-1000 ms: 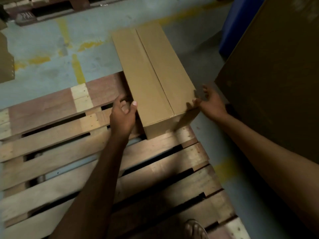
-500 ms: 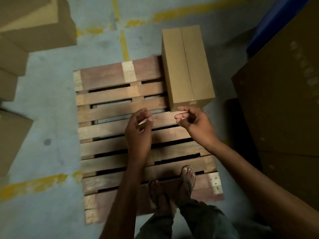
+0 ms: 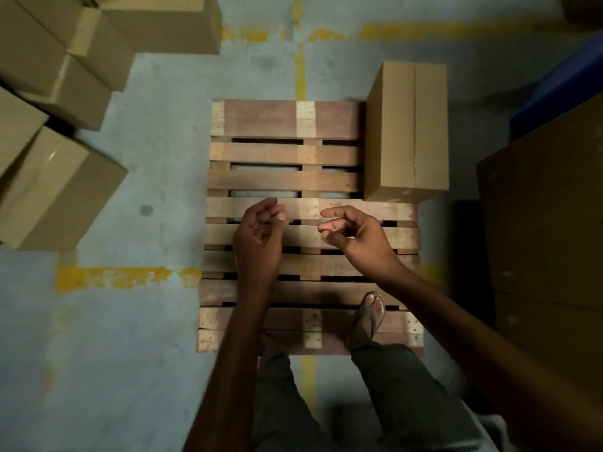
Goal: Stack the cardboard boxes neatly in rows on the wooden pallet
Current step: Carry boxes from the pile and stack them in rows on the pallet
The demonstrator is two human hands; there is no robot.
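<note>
Head view: we have let go of the cardboard box (image 3: 408,125), now lying on the wooden pallet's (image 3: 284,119) far right corner, and drawn back our left hand (image 3: 257,233) and right hand (image 3: 355,236), both loosely curled and empty, ready to fetch another.

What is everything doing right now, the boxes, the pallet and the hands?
wooden pallet: flat on the floor, partly loaded.
cardboard box: closed, lying flat on the pallet's far right corner.
left hand: fingers loosely curled, holding nothing.
right hand: fingers loosely curled, holding nothing.
loose boxes: closed, heaped on the floor, off the pallet.
</note>
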